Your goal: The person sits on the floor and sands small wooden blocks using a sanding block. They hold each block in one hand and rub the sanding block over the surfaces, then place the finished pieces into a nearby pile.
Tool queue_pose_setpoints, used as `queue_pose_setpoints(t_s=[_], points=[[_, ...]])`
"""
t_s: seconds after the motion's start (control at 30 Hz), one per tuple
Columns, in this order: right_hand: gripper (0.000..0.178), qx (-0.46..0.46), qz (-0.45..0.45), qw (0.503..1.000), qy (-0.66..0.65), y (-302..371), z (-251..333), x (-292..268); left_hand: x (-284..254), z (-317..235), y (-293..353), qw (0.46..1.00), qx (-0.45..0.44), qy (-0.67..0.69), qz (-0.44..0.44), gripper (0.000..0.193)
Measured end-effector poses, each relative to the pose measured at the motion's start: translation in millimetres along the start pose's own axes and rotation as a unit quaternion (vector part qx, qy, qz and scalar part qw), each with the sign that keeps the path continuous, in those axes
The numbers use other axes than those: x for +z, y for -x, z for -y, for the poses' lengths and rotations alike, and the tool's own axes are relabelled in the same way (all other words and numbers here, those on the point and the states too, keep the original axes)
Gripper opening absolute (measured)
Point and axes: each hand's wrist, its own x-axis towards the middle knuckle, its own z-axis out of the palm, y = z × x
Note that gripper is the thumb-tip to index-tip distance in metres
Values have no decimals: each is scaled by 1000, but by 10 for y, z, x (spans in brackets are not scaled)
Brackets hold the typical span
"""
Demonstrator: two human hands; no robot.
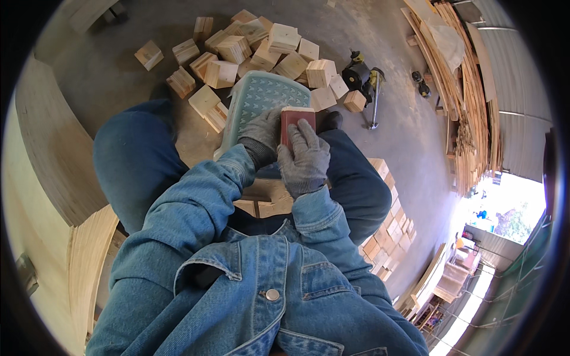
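Note:
In both grey-gloved hands I hold a reddish-brown block (293,121) with a pale wood-coloured top edge. My left hand (263,132) closes on its left side, its fingertips partly hidden behind the block. My right hand (306,157) wraps the right and lower part, with fingers across the reddish face. Just beyond my hands, between my knees, stands a teal plastic stool (270,92) with a patterned top. The block is held over the stool's near right part; I cannot tell whether it touches it.
A loose heap of square wooden blocks (234,48) lies beyond the stool. Power tools (358,76) sit on the floor to its right. Rows of wooden blocks (389,234) stand beside my right leg. Long boards (469,89) lean along the right wall. Curved plywood panels (50,136) rise at left.

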Motion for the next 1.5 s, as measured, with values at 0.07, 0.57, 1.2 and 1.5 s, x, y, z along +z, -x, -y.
queue_pose_setpoints(t_s=[0.07,0.57,1.2,1.5], points=[[52,2,6,1000,2,48,-10,31,-27,-44,6,1000,-18,18,10,81],[54,33,-62,997,-29,-703,-558,224,-3,-46,18,998,-36,56,9,88],[56,44,15,998,-35,569,-247,-340,-56,-89,12,999,-36,-24,30,102],[52,10,15,1000,1,145,-130,-151,95,55,17,998,0,58,-29,94]])
